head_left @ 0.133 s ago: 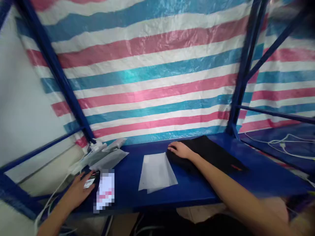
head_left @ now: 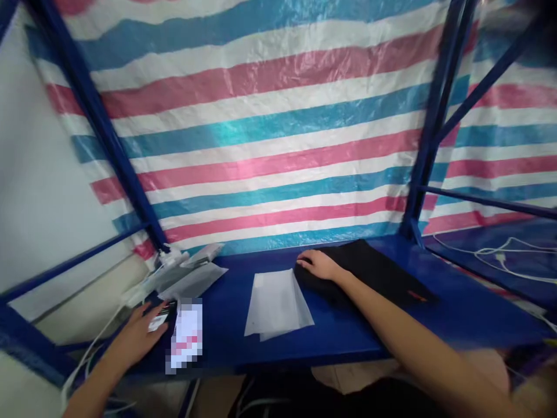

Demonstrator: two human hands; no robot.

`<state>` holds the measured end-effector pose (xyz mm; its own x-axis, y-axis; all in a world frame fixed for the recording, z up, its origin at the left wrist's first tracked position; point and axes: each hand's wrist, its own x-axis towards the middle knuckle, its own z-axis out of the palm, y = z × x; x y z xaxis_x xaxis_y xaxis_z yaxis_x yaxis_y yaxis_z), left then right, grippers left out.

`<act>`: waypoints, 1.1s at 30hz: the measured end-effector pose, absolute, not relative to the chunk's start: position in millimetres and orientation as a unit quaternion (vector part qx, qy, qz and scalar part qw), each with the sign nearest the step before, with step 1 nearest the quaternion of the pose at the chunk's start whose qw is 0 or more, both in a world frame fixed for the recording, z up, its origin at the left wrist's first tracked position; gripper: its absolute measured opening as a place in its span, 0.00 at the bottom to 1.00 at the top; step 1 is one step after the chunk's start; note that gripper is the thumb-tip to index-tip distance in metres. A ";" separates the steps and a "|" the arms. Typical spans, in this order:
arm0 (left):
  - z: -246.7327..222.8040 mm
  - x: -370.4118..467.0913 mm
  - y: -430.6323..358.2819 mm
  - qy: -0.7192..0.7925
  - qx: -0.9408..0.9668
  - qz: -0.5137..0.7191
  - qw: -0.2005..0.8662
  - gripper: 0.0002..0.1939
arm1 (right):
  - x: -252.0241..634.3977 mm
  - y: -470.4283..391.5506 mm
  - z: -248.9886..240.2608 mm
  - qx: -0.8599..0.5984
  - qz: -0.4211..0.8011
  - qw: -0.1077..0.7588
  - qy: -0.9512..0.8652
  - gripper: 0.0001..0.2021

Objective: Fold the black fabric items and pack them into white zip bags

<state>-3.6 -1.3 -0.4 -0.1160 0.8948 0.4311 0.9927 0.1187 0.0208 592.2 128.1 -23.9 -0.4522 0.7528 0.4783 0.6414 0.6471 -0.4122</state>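
Observation:
My left hand (head_left: 140, 335) rests at the left end of the blue table, fingers spread over a dark item with a white label (head_left: 158, 321). Right beside it lies a blurred-out bright rectangle (head_left: 188, 334). My right hand (head_left: 319, 265) lies on a black cloth or mat (head_left: 374, 270), its fingers over a dark rounded object (head_left: 304, 263) that I cannot make out clearly. Translucent white sheets or bags (head_left: 276, 303) lie on the table between my hands.
Grey-white plastic packets (head_left: 194, 281) and a white power strip (head_left: 134, 295) with cables sit at the back left. Blue metal posts (head_left: 104, 136) frame a striped tarp (head_left: 261, 145). A white cable (head_left: 500, 252) lies on the surface at the right.

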 end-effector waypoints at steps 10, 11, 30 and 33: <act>-6.8 -4.1 9.4 -0.740 -0.655 -0.135 0.073 0.26 | 591.7 126.8 -20.6 -0.411 0.090 0.319 -0.849 0.15; -6.4 -3.4 10.2 -0.741 -0.655 -0.129 0.072 0.27 | 591.6 126.8 -20.6 -0.411 0.089 0.319 -0.849 0.15; 24.1 104.4 -60.5 -0.624 -0.687 -0.284 0.242 0.22 | 591.6 124.8 -19.5 -0.414 0.086 0.317 -0.849 0.15; 12.7 163.7 -90.1 -0.493 -0.786 -0.317 0.197 0.16 | 592.2 124.1 -18.7 -0.413 0.088 0.314 -0.850 0.15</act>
<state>163.7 -90.1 12.7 0.3130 0.6496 0.6929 0.8995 -0.4370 0.0034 592.2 124.1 -18.7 -0.4618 0.7571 0.4621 0.6464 0.6440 -0.4092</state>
